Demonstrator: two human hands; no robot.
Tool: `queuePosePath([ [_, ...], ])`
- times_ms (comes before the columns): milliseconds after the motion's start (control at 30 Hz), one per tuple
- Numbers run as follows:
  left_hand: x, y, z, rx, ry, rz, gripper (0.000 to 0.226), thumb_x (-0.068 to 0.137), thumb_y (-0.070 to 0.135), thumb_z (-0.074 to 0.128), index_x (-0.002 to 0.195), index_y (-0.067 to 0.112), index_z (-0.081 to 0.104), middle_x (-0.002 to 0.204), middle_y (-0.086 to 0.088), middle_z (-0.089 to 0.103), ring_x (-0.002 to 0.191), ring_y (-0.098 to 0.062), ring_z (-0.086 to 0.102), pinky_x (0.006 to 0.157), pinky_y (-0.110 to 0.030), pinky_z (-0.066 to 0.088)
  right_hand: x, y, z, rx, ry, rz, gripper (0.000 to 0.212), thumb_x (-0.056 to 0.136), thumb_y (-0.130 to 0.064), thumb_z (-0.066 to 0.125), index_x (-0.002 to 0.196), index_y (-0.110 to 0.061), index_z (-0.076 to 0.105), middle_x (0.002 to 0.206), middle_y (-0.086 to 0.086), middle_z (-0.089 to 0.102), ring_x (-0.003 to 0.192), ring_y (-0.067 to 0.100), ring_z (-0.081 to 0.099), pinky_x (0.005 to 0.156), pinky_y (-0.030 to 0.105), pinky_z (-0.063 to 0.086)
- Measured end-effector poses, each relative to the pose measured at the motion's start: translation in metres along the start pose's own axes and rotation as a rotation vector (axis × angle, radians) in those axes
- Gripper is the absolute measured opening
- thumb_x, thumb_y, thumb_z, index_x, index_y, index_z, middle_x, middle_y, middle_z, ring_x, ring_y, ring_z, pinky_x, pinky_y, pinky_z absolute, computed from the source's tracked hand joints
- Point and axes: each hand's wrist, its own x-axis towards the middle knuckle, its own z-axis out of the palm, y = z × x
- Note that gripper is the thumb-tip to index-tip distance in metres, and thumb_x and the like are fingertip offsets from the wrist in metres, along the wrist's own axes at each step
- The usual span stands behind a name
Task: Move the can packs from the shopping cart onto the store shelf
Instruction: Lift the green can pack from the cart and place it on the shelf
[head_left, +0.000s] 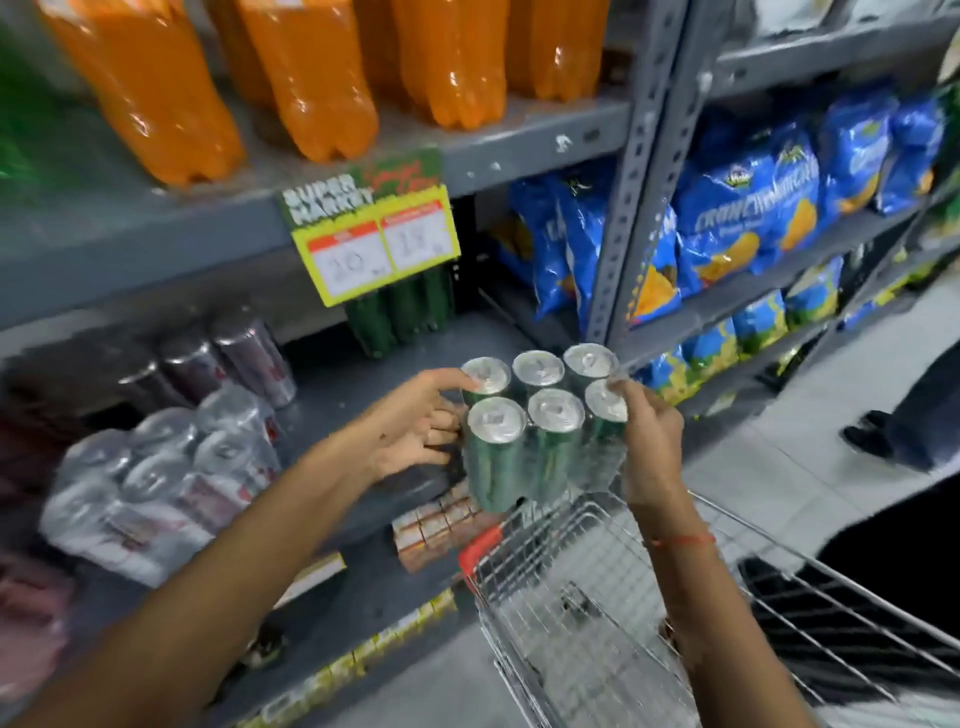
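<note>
Hovering in mid-air above the wire shopping cart (582, 587), just in front of the grey metal shelf (363, 384): a shrink-wrapped green can pack (540, 421), six silver tops showing. Gripping its left side, the left hand (415, 421), fingers curled; pinching its right top edge, the right hand (649, 441). Sitting on the shelf, wrapped silver can packs (161, 467)

Both arms reach forward and up, bare to the elbows. The left hand (415, 423) sits palm inward, thumb stretched over the top, fingers (441, 435) curled and pressing sideways. The right hand (649, 441) mirrors it from the other side, wrist bent, fingertips pinching up high, a thin red thread around its wrist.
</note>
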Motion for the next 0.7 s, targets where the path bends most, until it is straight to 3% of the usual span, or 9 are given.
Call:
queuePosePath([
  [67,-0.005,0.006,-0.017,-0.041,0.033,0.033,0.044,0.049,0.042,0.07,0.079,0.016,0.05,0.065,-0.001,0.027,0.057,-0.015,0.027,0.065,-0.028,0.032,0.01,-0.002,0.023,-0.025,-0.086,-0.001,0.019,0.07,-0.028,0.065,0.072,-0.009,0.064,0.078,0.01,0.055,0.078,0.02,0.05,0.072,0.038,0.04],
  [167,-0.004,0.008,-0.04,-0.09,0.17,0.056,0.032,0.068,0.041,0.062,0.078,0.011,0.057,0.057,0.0,0.044,0.049,-0.014,0.041,0.061,-0.028,0.038,0.026,0.01,0.054,-0.064,-0.16,0.006,0.027,0.079,-0.018,0.065,0.085,0.008,0.064,0.081,0.01,0.057,0.078,0.018,0.052,0.07,0.028,0.043],
  [267,0.003,0.01,-0.063,-0.142,0.319,0.07,0.03,0.079,0.041,0.055,0.08,0.011,0.059,0.067,-0.002,0.052,0.053,-0.014,0.047,0.068,-0.029,0.042,0.037,0.019,0.091,-0.128,-0.215,0.042,0.007,0.085,-0.012,0.063,0.081,-0.006,0.063,0.085,0.009,0.059,0.08,0.019,0.052,0.068,0.027,0.042],
  [333,0.009,0.01,-0.078,-0.157,0.373,0.073,0.032,0.082,0.042,0.053,0.089,0.011,0.06,0.082,-0.005,0.061,0.072,-0.018,0.056,0.079,-0.034,0.043,0.044,0.022,0.113,-0.139,-0.25,0.073,0.004,0.084,-0.01,0.062,0.08,-0.008,0.061,0.083,0.01,0.058,0.08,0.02,0.051,0.07,0.032,0.041],
  [400,0.015,0.007,-0.089,-0.159,0.419,0.072,0.045,0.083,0.042,0.053,0.112,0.008,0.057,0.106,-0.008,0.063,0.099,-0.025,0.057,0.096,-0.041,0.04,0.046,0.025,0.129,-0.151,-0.286,0.086,0.007,0.082,-0.009,0.062,0.076,-0.01,0.061,0.078,0.008,0.056,0.076,0.018,0.05,0.068,0.031,0.041],
  [500,0.024,-0.005,-0.099,-0.161,0.438,0.063,0.056,0.083,0.041,0.056,0.128,0.01,0.051,0.124,-0.008,0.057,0.123,-0.026,0.049,0.108,-0.045,0.033,0.047,0.032,0.141,-0.157,-0.332,0.079,0.012,0.084,-0.006,0.06,0.072,-0.009,0.063,0.077,0.008,0.057,0.07,0.014,0.05,0.057,0.016,0.044],
  [567,0.029,-0.017,-0.101,-0.169,0.443,0.115,0.047,0.082,0.036,0.062,0.123,0.015,0.055,0.122,-0.003,0.058,0.121,-0.02,0.05,0.107,-0.04,0.034,0.048,0.036,0.144,-0.147,-0.337,0.063,0.015,0.086,-0.006,0.059,0.072,-0.008,0.064,0.079,0.009,0.059,0.073,0.014,0.052,0.058,0.013,0.044],
  [633,0.037,-0.033,-0.1,-0.163,0.458,0.219,0.033,0.079,0.023,0.07,0.11,0.014,0.061,0.11,0.001,0.065,0.107,-0.01,0.06,0.096,-0.027,0.045,0.051,0.04,0.143,-0.15,-0.333,0.057,0.009,0.087,-0.009,0.061,0.08,-0.006,0.066,0.082,0.008,0.061,0.082,0.016,0.054,0.067,0.019,0.044],
  [700,0.048,-0.052,-0.093,-0.101,0.445,0.277,0.038,0.075,0.006,0.074,0.112,0.006,0.063,0.113,-0.01,0.07,0.101,-0.014,0.067,0.093,-0.026,0.052,0.052,0.049,0.137,-0.172,-0.355,0.087,0.018,0.087,-0.021,0.065,0.09,-0.004,0.068,0.089,0.007,0.065,0.09,0.016,0.056,0.074,0.023,0.044],
])
